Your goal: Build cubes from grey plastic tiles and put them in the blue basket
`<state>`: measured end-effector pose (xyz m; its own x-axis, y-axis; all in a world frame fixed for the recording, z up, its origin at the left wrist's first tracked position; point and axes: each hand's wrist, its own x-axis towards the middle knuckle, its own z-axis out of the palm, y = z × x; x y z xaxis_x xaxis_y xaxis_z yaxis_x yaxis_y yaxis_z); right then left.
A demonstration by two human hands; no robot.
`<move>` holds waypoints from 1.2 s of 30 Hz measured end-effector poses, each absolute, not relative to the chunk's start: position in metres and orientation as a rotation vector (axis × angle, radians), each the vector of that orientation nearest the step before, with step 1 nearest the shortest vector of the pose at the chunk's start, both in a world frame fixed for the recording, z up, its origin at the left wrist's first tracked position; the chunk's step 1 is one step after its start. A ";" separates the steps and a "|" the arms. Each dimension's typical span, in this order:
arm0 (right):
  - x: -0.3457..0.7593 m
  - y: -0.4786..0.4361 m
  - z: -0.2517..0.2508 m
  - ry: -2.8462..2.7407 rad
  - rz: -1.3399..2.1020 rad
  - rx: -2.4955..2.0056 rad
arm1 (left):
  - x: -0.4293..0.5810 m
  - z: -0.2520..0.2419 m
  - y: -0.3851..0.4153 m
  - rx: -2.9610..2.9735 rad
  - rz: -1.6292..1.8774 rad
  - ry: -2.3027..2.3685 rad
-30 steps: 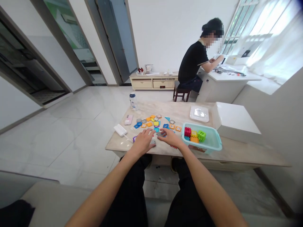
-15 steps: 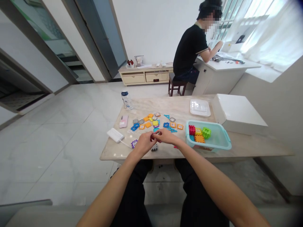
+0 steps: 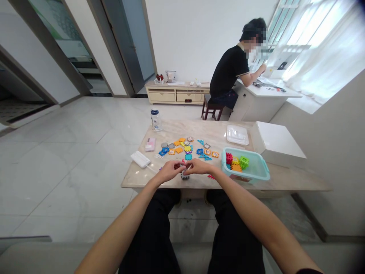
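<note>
Gray notched block (image 3: 185,176): on tabletop (image 3: 211,131), left of turquoise bin (image 3: 258,169) | left hand (image 3: 170,171), right hand (image 3: 198,166): fingers narrowly curled at block, exact hold unclear | orange notched piece (image 3: 236,168): inside bin

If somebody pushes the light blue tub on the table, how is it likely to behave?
The tub looks like moulded plastic, so it is probably stiff and fairly light for its size. Its low, wide shape suggests sliding rather than tipping. The coloured blocks sit towards its left end, so they may shift with a quick push.
</note>
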<state>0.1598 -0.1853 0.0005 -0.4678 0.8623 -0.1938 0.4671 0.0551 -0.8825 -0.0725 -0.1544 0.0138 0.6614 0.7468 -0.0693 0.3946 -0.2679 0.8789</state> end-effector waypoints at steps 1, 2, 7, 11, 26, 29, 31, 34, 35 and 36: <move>0.158 -0.187 0.000 -1.959 1.322 -1.373 | -0.070 0.013 -0.154 1.875 0.466 0.898; 0.155 -0.188 -0.001 -1.954 1.250 -1.423 | -0.067 0.011 -0.154 1.854 0.496 0.902; 0.150 -0.195 -0.004 -1.919 0.951 -1.564 | -0.052 0.002 -0.153 1.788 0.629 1.047; 0.157 -0.197 -0.005 -1.916 0.877 -1.594 | -0.042 -0.003 -0.154 1.775 0.595 1.120; 0.157 -0.196 -0.013 -2.009 0.579 -1.677 | -0.044 0.011 -0.154 1.956 0.313 1.207; 0.163 -0.188 -0.012 -2.077 0.465 -1.811 | -0.050 0.013 -0.155 2.047 0.303 1.425; 0.164 -0.185 -0.012 -2.152 0.423 -1.848 | -0.053 0.013 -0.154 2.045 0.310 1.477; 0.162 -0.184 -0.015 -2.270 0.441 -1.815 | -0.057 0.013 -0.150 2.052 0.406 1.482; 0.161 -0.184 -0.016 -2.307 0.461 -1.803 | -0.059 0.013 -0.149 2.062 0.463 1.471; 0.160 -0.183 -0.017 -2.341 0.487 -1.795 | -0.060 0.013 -0.148 2.079 0.520 1.457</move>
